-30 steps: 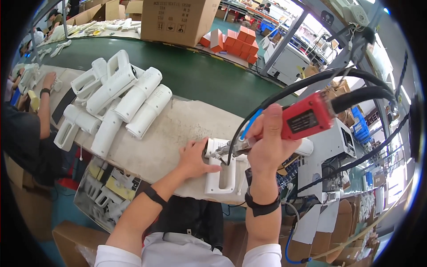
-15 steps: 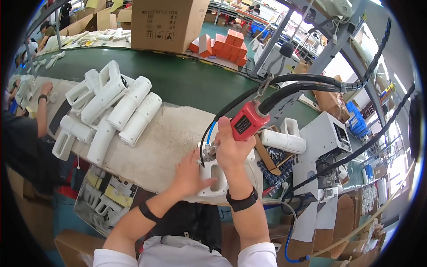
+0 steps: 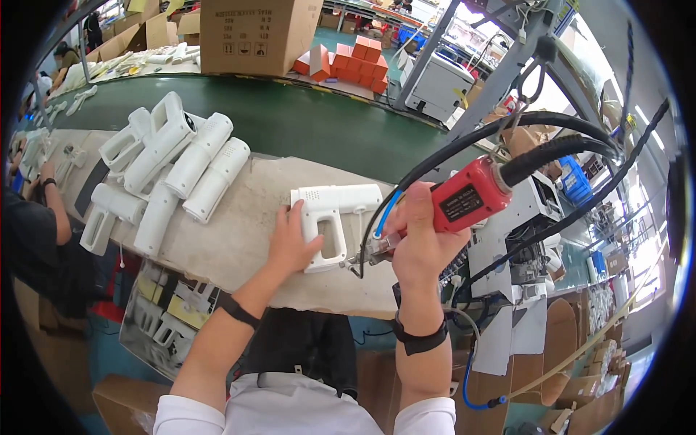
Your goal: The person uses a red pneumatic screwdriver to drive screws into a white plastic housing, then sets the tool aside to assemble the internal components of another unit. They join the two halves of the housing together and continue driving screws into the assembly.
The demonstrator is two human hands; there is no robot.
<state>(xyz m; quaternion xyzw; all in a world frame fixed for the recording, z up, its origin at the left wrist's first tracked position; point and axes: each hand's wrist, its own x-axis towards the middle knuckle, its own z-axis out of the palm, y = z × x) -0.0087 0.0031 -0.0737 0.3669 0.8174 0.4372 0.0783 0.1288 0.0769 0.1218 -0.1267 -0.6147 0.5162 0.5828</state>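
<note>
Where the beige surface (image 3: pixel 254 210) lies before the person, the right hand (image 3: pixel 420 250) has its fingers wrapped firmly around a red tool (image 3: pixel 471 196), metal tip near the handle end of a white housing (image 3: pixel 337 196) lying there. The left hand (image 3: pixel 290 243), fingers slightly parted, grips that handle's side. Leftward sits a housing pile (image 3: pixel 206 156); beyond, a green belt (image 3: pixel 290 116), a brown carton (image 3: pixel 254 36) and orange boxes (image 3: pixel 359 65).

Blue-green floor (image 3: pixel 109 357), bright windows (image 3: pixel 647 246)
</note>
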